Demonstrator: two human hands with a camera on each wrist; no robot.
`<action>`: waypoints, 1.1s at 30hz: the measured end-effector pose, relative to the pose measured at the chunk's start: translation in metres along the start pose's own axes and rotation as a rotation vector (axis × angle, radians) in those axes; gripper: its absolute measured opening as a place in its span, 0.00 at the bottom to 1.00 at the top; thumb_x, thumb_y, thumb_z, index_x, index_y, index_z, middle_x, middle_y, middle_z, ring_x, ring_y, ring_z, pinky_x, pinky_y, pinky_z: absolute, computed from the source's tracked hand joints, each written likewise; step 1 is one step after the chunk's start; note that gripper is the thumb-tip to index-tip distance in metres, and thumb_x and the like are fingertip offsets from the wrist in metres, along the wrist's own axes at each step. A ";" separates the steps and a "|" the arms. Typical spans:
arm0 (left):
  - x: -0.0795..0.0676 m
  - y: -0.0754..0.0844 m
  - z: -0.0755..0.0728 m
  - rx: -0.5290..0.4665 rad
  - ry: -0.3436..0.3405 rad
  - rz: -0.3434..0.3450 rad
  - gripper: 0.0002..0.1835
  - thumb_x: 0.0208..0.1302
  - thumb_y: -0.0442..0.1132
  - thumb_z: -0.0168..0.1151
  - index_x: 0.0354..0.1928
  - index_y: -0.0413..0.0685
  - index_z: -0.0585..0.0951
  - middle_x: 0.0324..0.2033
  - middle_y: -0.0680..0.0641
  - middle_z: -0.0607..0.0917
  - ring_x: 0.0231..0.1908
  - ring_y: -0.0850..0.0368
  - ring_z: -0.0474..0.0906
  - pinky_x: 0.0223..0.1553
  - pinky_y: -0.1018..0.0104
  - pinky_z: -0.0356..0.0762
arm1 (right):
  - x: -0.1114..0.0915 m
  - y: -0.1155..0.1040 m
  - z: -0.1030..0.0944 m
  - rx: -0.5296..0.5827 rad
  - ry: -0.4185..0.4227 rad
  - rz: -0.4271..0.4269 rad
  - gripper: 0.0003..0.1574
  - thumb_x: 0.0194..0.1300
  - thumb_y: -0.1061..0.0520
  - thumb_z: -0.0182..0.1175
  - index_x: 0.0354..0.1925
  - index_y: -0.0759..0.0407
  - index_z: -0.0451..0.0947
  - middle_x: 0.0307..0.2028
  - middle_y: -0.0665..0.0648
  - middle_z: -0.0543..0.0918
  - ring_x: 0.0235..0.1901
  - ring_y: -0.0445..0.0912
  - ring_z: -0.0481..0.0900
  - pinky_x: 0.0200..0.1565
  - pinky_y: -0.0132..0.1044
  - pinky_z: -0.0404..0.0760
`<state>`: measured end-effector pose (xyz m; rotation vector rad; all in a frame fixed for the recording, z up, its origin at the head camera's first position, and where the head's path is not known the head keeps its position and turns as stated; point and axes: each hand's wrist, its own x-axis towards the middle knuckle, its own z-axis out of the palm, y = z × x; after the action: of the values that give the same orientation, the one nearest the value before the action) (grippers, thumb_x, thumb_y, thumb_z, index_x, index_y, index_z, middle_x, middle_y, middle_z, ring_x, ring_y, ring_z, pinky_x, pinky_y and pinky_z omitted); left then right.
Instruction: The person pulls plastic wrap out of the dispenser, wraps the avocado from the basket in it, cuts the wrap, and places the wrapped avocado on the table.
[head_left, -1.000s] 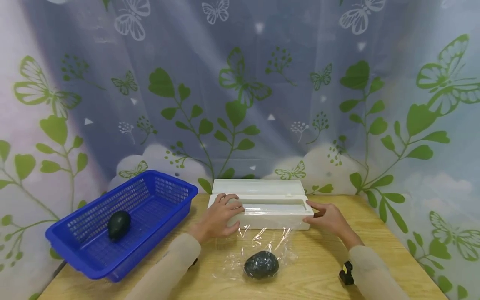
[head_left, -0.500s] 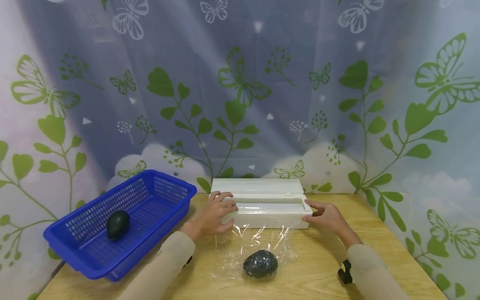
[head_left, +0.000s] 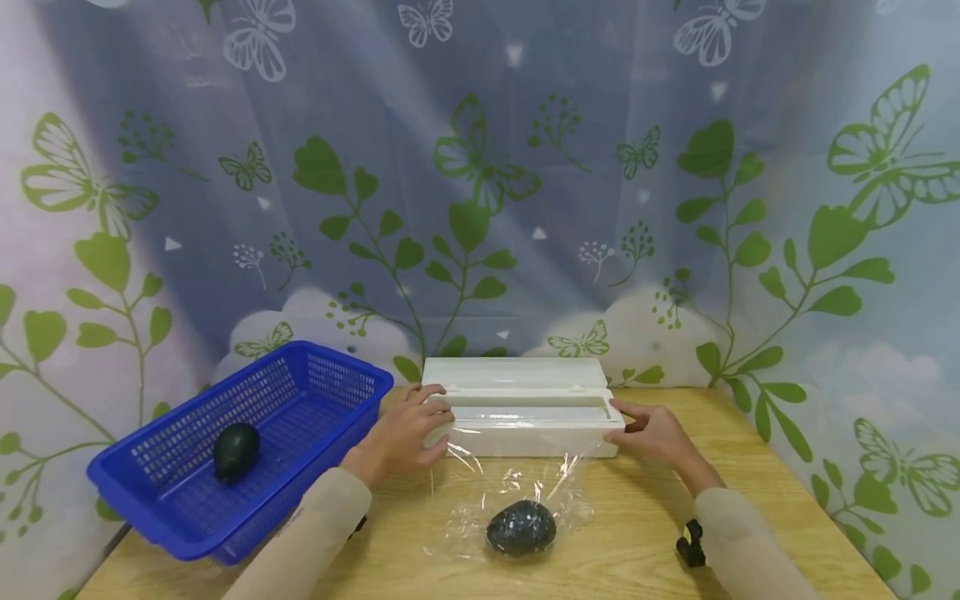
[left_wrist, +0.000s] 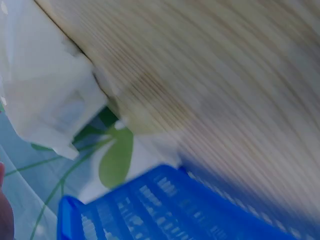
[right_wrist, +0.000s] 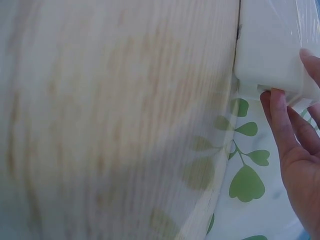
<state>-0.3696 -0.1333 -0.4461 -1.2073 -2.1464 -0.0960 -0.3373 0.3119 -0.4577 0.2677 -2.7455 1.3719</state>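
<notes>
Head view: right hand (head_left: 656, 432) gripping dispenser (head_left: 532, 442) at right end, left hand (head_left: 405, 429) sitting splayed opposite; I'm probably seating film (head_left: 516, 477), next needing a cut.

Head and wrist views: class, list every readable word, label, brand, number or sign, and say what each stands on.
No readable text in any view.
White plastic rectangular box: no lettering visible.
Blue plastic perforated basket: no lettering visible.
Grey-blue cloth backdrop: butterflies, leaves and white triangles, no words.
Small black device at the beige right sleeve: yellow mark, too small to read.
</notes>
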 end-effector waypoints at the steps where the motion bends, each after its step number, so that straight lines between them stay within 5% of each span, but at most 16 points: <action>1: -0.003 -0.002 -0.002 0.017 -0.001 -0.001 0.12 0.59 0.47 0.70 0.43 0.52 0.88 0.44 0.53 0.88 0.60 0.47 0.78 0.59 0.41 0.77 | 0.000 -0.001 0.000 0.002 -0.001 0.000 0.45 0.62 0.48 0.75 0.72 0.59 0.71 0.69 0.74 0.73 0.50 0.56 0.88 0.40 0.32 0.86; 7: -0.017 -0.012 -0.008 0.108 0.047 0.020 0.12 0.55 0.47 0.71 0.38 0.51 0.88 0.39 0.52 0.90 0.57 0.45 0.81 0.59 0.44 0.75 | -0.001 0.000 -0.002 -0.011 -0.002 0.010 0.45 0.63 0.47 0.75 0.72 0.59 0.71 0.70 0.74 0.71 0.51 0.57 0.88 0.40 0.32 0.87; 33: -0.028 -0.014 -0.011 0.060 0.104 -0.018 0.10 0.54 0.43 0.72 0.38 0.50 0.88 0.38 0.50 0.89 0.55 0.41 0.82 0.55 0.43 0.76 | 0.001 0.003 0.000 -0.017 0.001 -0.034 0.45 0.63 0.49 0.74 0.72 0.61 0.70 0.70 0.74 0.71 0.50 0.58 0.88 0.42 0.35 0.88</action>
<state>-0.3653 -0.1656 -0.4505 -1.1243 -2.0561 -0.0995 -0.3389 0.3135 -0.4595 0.3109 -2.7378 1.3395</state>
